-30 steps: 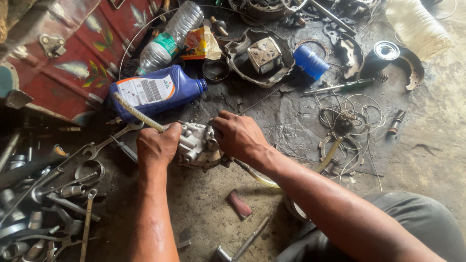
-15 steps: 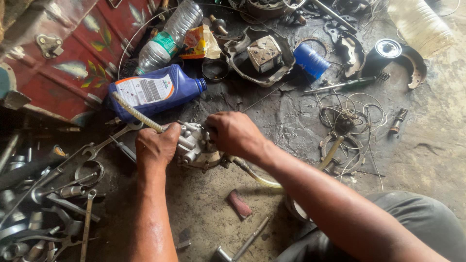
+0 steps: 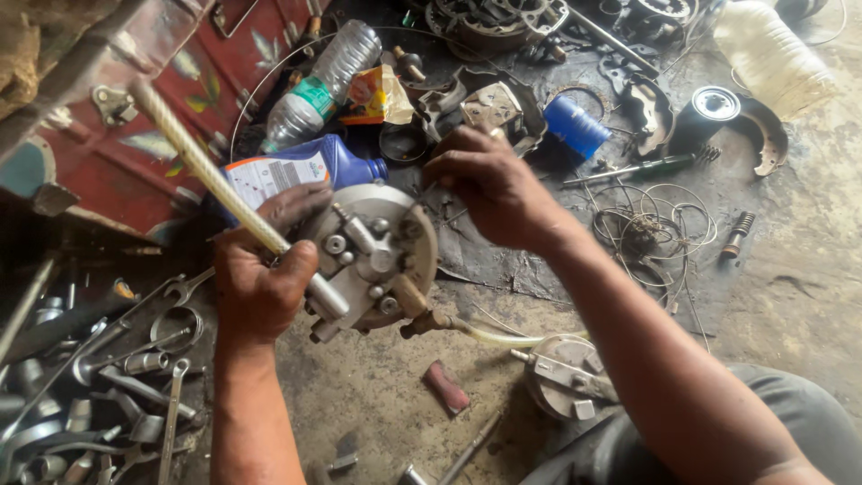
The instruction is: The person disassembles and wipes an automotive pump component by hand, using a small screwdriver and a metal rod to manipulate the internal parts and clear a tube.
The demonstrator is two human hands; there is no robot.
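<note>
My left hand (image 3: pixel 256 283) grips a round grey metal pump-like part (image 3: pixel 377 256) with bolts and fittings on its face, lifted above the floor. A braided whitish hose (image 3: pixel 193 157) runs from the part up to the left through my left fist. A thin clear tube (image 3: pixel 503 337) leaves a brass fitting at the part's lower right. My right hand (image 3: pixel 489 184) is raised just above and right of the part, fingers pinched together; anything between them is too small to see.
A blue oil bottle (image 3: pixel 301 171) lies behind the part, a clear plastic bottle (image 3: pixel 319 81) beyond it. Wrenches and tools (image 3: pixel 117 377) pile at left. A second round metal part (image 3: pixel 561 377) lies near my knee. Coiled wire (image 3: pixel 651 224), a blue cylinder (image 3: pixel 575 126), a screwdriver (image 3: pixel 637 168) lie right.
The metal part has been lifted from the floor toward the camera and turned face-up. My right hand has come off it and risen above its right edge.
</note>
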